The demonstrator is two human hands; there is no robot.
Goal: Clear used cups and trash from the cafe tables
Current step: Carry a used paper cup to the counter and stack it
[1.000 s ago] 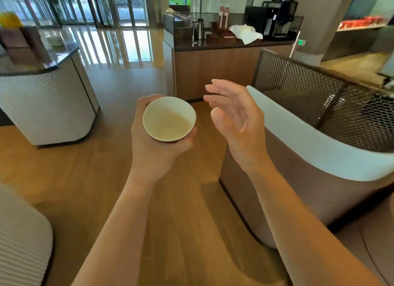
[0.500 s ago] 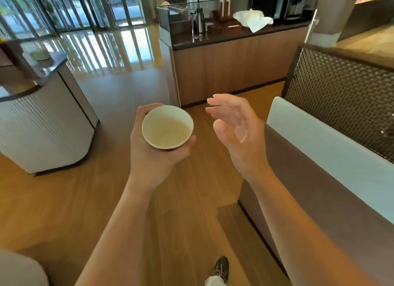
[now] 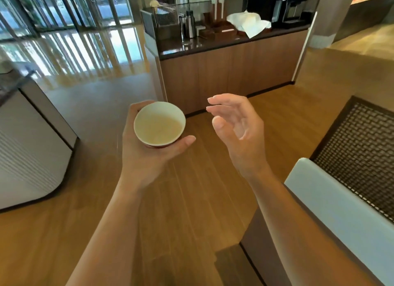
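Walking has brought the wooden worktop (image 3: 213, 44) closer. It looks bigger now, straight past the fingers (image 3: 221, 100) of the right hand (image 3: 236, 128). The woven screen (image 3: 351, 140) has slid away to the right of those fingers, so less of it shows. A shoe that showed low down, under the arms, is gone from view. Both hands have kept the same shape and the same gap between them.

The left hand (image 3: 147, 153) holds a paper cup (image 3: 159, 123) up over the wood floor (image 3: 191, 200), just left of the right hand and not touching it. Its fingers curl round the far side of the cup and the thumb hooks the near side, low down, so the cup sits snug in the palm. The right hand holds nothing. Its fingers are loose and a little bent, with the palm turned toward the cup.

I think the cup is very light and looks empty, though I can't be sure. Paper walls are soft, so a hard squeeze would crush it. The rim is the stiff part and the bottom is firm too. Holding it round the lower half, as now, seems best, and keeping it level in case a few drops are left.

On the worktop, far past the fingers, lie a white cloth (image 3: 248, 23) and a coffee machine (image 3: 285, 6).
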